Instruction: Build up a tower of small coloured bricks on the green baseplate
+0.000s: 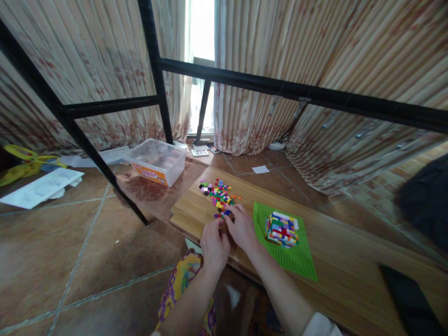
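Note:
My left hand (214, 246) and my right hand (242, 228) meet at the near edge of a heap of small coloured bricks (219, 193) on a wooden board (196, 210). Both hands have their fingers curled and pinched together; what they hold is too small to see. The right hand's fingertips touch the bricks nearest me. Just to the right of my hands lies a green baseplate (294, 259) bearing a multicoloured block structure (282, 228).
A clear plastic tub (157, 161) with an orange label stands on the tile floor to the left. A black metal frame (157, 79) crosses overhead before curtains. White foam and yellow items lie at far left. A dark flat object (408, 298) rests at right.

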Tool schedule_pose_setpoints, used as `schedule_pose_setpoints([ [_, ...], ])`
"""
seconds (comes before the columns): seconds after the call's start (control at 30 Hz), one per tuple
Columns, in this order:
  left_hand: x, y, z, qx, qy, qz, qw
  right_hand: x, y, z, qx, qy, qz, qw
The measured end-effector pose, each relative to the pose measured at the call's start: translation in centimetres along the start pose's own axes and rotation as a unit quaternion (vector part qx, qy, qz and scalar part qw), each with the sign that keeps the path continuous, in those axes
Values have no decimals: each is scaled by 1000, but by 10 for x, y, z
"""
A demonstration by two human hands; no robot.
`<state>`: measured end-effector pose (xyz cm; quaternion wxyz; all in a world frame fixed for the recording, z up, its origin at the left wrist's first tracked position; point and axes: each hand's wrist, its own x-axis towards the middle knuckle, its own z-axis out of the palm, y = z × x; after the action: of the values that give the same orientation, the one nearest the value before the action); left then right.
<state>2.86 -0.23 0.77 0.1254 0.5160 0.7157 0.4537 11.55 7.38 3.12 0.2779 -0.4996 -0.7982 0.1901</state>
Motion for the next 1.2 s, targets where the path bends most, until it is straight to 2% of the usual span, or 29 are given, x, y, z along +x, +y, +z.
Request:
schedule_pose_setpoints([
  [0.07,0,-2,1,4,1,9,1000,-7,0,-5,67,30,29,997],
  [0.1,0,-3,1,6,0,14,1000,-12,-1,-8,139,46,60,987],
  [0.13,0,-4,1,7,0,19,1000,-17,-1,-12,235,58,100,965],
  [0.2,0,-4,1,10,1,26,1000,-28,-3,-22,438,65,182,878],
  [0.27,1,-5,1,15,3,31,999,-38,-4,-33,563,62,228,792],
  [0.3,1,-5,1,19,5,33,999,-43,-5,-38,595,65,237,765],
  [0.37,2,-5,1,26,5,38,999,-50,-5,-48,619,85,246,741],
  [0.57,6,-8,-2,29,-9,33,999,-64,-6,-67,626,139,255,724],
  [0.7,-2,-4,-9,-50,-38,26,998,-80,-3,-74,592,138,264,749],
  [0.8,-16,16,-17,-111,-98,84,985,-94,2,-76,555,153,286,766],
  [0.9,-27,45,-20,-111,-154,163,968,-106,6,-80,541,162,296,771],
  [1.0,-28,70,-17,-113,-195,228,947,-115,9,-87,542,151,287,775],
  [1.2,-22,93,-4,-103,-248,283,921,-121,19,-103,549,158,273,774],
])
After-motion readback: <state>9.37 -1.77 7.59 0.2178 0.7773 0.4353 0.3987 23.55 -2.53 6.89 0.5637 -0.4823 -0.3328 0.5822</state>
